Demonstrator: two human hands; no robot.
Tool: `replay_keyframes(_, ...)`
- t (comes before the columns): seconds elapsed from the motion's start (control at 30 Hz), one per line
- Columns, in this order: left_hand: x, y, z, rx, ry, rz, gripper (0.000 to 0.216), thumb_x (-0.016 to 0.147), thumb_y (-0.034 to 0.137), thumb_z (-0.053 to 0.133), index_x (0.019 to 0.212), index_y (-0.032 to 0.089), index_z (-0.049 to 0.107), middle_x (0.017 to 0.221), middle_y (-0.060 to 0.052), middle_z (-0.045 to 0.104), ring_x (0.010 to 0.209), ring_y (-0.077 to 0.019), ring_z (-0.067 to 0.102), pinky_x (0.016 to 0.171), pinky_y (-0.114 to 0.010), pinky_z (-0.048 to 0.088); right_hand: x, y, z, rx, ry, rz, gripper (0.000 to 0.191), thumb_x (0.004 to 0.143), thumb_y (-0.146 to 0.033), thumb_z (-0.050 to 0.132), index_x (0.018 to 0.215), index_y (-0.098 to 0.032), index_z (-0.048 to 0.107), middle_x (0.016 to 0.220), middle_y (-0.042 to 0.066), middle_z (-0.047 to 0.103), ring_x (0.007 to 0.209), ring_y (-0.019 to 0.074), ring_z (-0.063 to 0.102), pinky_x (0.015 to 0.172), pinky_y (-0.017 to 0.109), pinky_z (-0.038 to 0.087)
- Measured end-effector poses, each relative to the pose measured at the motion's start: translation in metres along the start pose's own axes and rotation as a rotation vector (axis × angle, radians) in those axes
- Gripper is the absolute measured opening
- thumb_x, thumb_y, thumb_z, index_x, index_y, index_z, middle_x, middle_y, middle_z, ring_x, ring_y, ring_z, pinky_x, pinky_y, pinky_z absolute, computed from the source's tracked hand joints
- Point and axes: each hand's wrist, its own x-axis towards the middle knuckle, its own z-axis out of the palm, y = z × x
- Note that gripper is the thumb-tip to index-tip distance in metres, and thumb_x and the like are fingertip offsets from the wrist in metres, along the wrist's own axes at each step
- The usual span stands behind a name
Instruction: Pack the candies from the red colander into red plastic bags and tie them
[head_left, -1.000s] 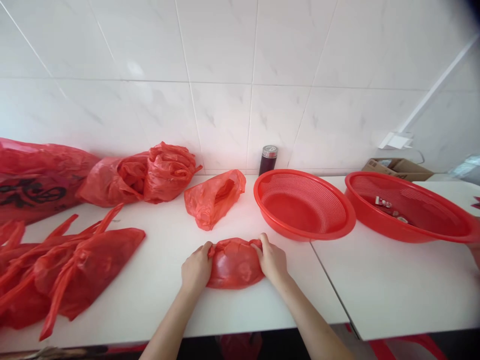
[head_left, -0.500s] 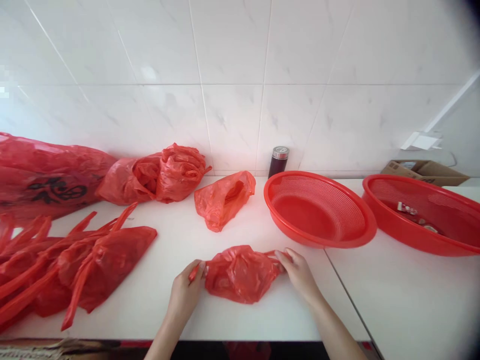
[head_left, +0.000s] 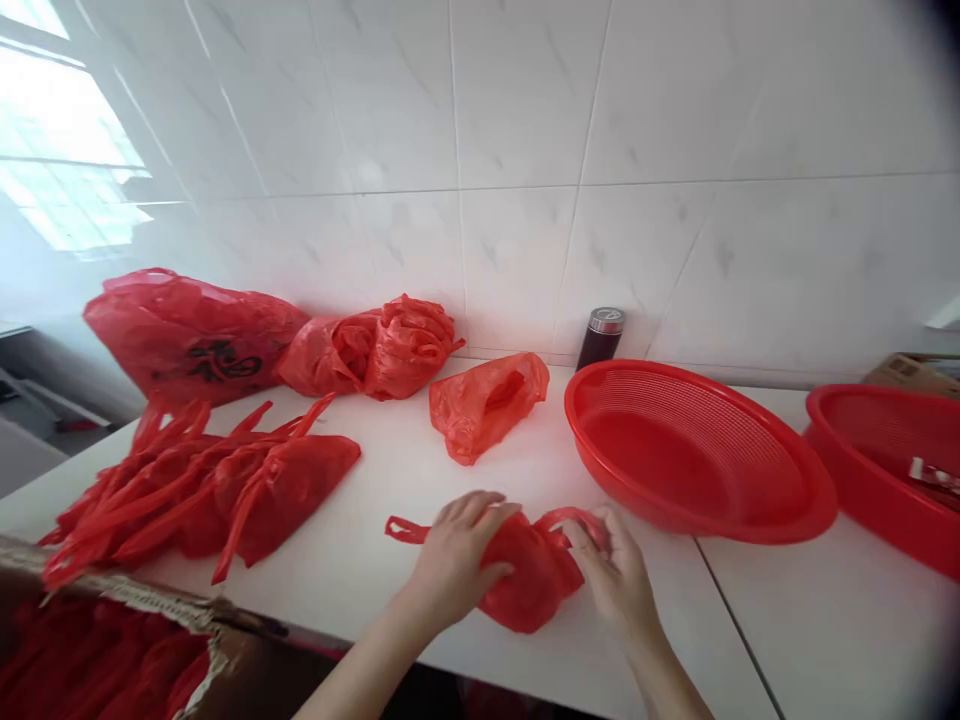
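Observation:
A small red plastic bag (head_left: pixel 536 575) lies on the white table near its front edge. My left hand (head_left: pixel 457 560) rests on top of the bag's left part, fingers curled over it and pressing it down. One handle loop (head_left: pixel 405 529) sticks out to the left of that hand. My right hand (head_left: pixel 622 575) pinches the bag's right handle loop (head_left: pixel 574 520) at the bag's right side.
A pile of tied red bags (head_left: pixel 195 490) lies at left, with larger stuffed red bags (head_left: pixel 195 335) (head_left: pixel 375 350) by the tiled wall. A loose red bag (head_left: pixel 487 400), dark flask (head_left: pixel 600 338), two red colanders (head_left: pixel 697 455) (head_left: pixel 892 460) and a cardboard box (head_left: pixel 105 650) of bags surround.
The view has swung left and nearer. My left hand let go of the left handle and moved onto the top of the bag. My right hand still holds the right handle.

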Motion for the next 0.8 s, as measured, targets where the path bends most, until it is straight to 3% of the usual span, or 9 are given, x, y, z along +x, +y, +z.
replay_keyframes(0.07,0.009,0.005,0.009,-0.007,-0.087,-0.020,0.045,0.073,0.007,0.054,0.112,0.026,0.063,0.106,-0.004,0.069,0.101,-0.0242,0.060,0.091,-0.039,0.044,0.000,-0.011,0.000,0.053,0.065,-0.051,0.026,0.084,-0.044,0.061,0.081,-0.023,0.047,0.073,-0.002,0.056,0.068,0.0137,0.055,0.065,0.025,0.046)
replay_keyframes(0.13,0.011,0.007,0.011,-0.017,-0.066,-0.077,0.041,0.072,0.003,0.045,0.102,0.023,0.064,0.094,-0.003,0.069,0.088,-0.0206,0.063,0.079,-0.032,0.046,0.001,-0.016,0.000,0.125,0.100,-0.098,0.032,0.084,-0.046,0.061,0.105,-0.026,0.047,0.095,0.003,0.063,0.087,0.0184,0.062,0.077,0.031,0.049)
replay_keyframes(0.23,0.009,0.006,0.002,-0.025,0.012,-0.162,0.037,0.076,0.005,0.039,0.100,0.022,0.062,0.096,-0.005,0.068,0.084,-0.0189,0.063,0.071,-0.028,0.046,0.001,-0.010,0.007,0.018,-0.080,-0.103,0.061,0.077,-0.050,0.066,0.128,-0.028,0.041,0.122,0.009,0.058,0.106,0.0244,0.058,0.086,0.037,0.049)
replay_keyframes(0.37,0.005,-0.002,-0.026,-0.015,0.027,-0.262,0.027,0.077,0.014,0.048,0.097,0.024,0.064,0.090,-0.001,0.070,0.080,-0.0183,0.063,0.069,-0.027,0.045,0.003,0.008,0.027,-0.172,-0.323,0.022,0.036,0.084,-0.055,0.052,0.096,-0.021,0.061,0.084,0.005,0.064,0.073,0.0199,0.059,0.064,0.029,0.049)
replay_keyframes(0.5,-0.001,-0.033,-0.067,0.086,0.059,-0.441,0.015,0.079,0.033,0.055,0.081,0.022,0.065,0.074,-0.002,0.067,0.070,-0.0198,0.061,0.061,-0.028,0.042,0.014,0.019,0.038,-0.087,-0.219,0.088,0.039,0.084,-0.058,0.049,0.082,-0.021,0.060,0.064,0.001,0.056,0.060,0.0175,0.055,0.054,0.027,0.045)
replay_keyframes(0.57,-0.008,-0.055,-0.089,0.182,0.124,-0.580,0.022,0.080,0.039,0.055,0.082,0.020,0.065,0.077,-0.006,0.067,0.075,-0.0243,0.062,0.065,-0.032,0.042,0.018,0.024,0.038,-0.092,-0.179,0.102,0.038,0.083,-0.059,0.050,0.082,-0.022,0.059,0.067,0.002,0.058,0.063,0.0183,0.058,0.054,0.027,0.045)
replay_keyframes(0.67,-0.019,-0.080,-0.115,0.298,0.209,-0.762,0.035,0.079,0.043,0.055,0.099,0.015,0.064,0.095,-0.014,0.067,0.089,-0.0344,0.062,0.075,-0.041,0.043,0.019,0.035,0.035,-0.140,-0.259,0.135,0.038,0.083,-0.059,0.049,0.081,-0.022,0.058,0.072,0.002,0.059,0.066,0.0188,0.059,0.057,0.028,0.046)
replay_keyframes(0.73,-0.024,-0.084,-0.120,0.370,0.292,-0.834,0.046,0.083,0.041,0.050,0.119,0.012,0.056,0.119,-0.022,0.058,0.109,-0.0423,0.054,0.086,-0.052,0.039,0.017,0.043,0.035,-0.161,-0.304,0.147,0.038,0.084,-0.059,0.047,0.081,-0.023,0.057,0.071,0.002,0.058,0.067,0.0186,0.059,0.060,0.029,0.046)
replay_keyframes(0.8,-0.026,-0.079,-0.112,0.404,0.345,-0.835,0.048,0.088,0.040,0.043,0.128,0.014,0.050,0.133,-0.024,0.048,0.121,-0.0425,0.045,0.093,-0.056,0.033,0.014,0.047,0.036,-0.169,-0.309,0.145,0.036,0.085,-0.058,0.047,0.081,-0.023,0.056,0.071,0.001,0.057,0.068,0.0182,0.058,0.062,0.028,0.045)
